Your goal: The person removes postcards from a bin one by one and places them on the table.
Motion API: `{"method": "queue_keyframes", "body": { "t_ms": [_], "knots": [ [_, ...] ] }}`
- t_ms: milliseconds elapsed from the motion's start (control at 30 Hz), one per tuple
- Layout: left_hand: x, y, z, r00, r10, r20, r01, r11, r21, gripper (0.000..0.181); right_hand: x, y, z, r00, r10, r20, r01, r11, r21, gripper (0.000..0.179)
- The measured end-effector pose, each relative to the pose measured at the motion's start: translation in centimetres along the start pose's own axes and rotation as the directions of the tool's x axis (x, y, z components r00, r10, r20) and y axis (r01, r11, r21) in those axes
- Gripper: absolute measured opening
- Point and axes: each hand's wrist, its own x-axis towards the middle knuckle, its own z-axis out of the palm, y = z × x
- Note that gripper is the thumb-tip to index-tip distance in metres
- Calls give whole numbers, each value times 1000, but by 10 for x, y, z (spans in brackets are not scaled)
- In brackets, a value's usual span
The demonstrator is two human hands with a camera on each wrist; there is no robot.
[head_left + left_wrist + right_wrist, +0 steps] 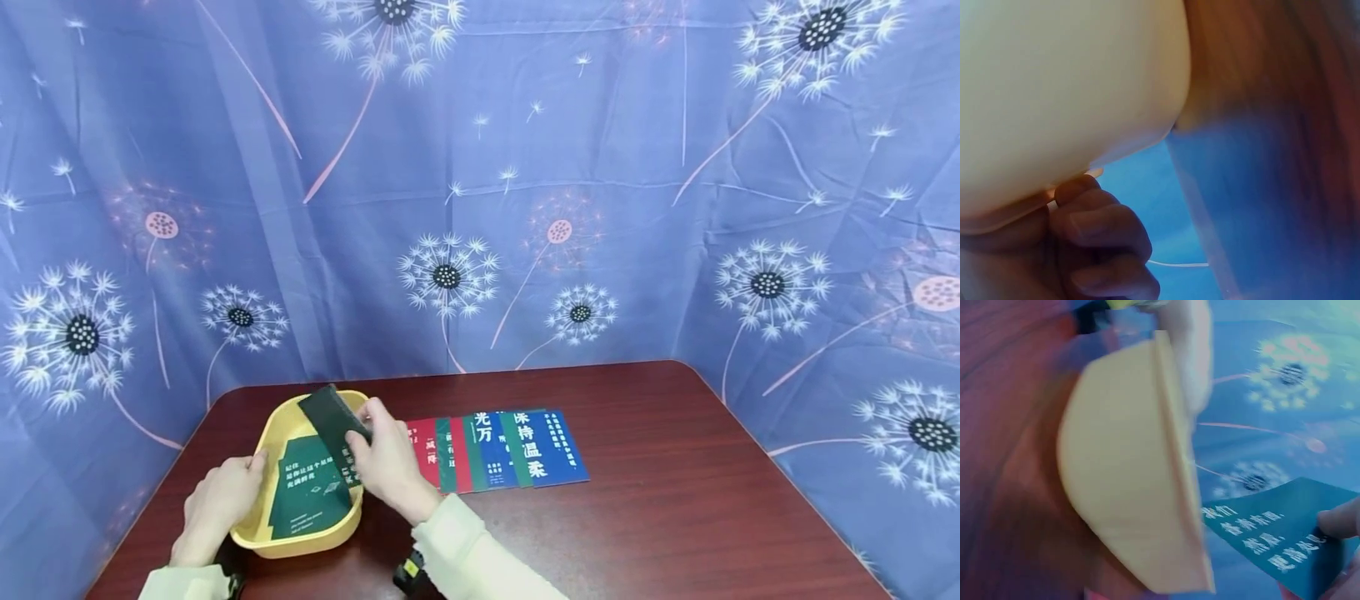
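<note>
My left hand (220, 502) grips the left rim of a yellow plastic basin (303, 547). In the left wrist view its curled fingers (1110, 228) sit under the basin's lip. My right hand (390, 462) pinches a dark green card (327, 423), tilted over the right side of the basin. White printed characters show on this card (1266, 537) in the right wrist view, with the thumb pressed on its face. Inside the basin lie green cards (311, 487) with white print, overlapping one another.
Right of the basin, a row of overlapping red, green and blue cards (555, 450) lies on the dark red-brown table (675, 500). A blue curtain (495, 167) with dandelion prints hangs behind and along both sides.
</note>
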Motion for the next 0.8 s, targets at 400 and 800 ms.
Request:
{"method": "queue_keyframes", "body": {
  "t_ms": [400,800],
  "knots": [
    [-1,3,1,1000,-9,6,9,1000,-1,67,-2,35,-98,989,139,-41,-131,979,159,32],
    [-1,2,-1,1000,-13,8,13,1000,-1,68,-2,93,-181,941,308,-140,-310,951,8,51]
  ]
}}
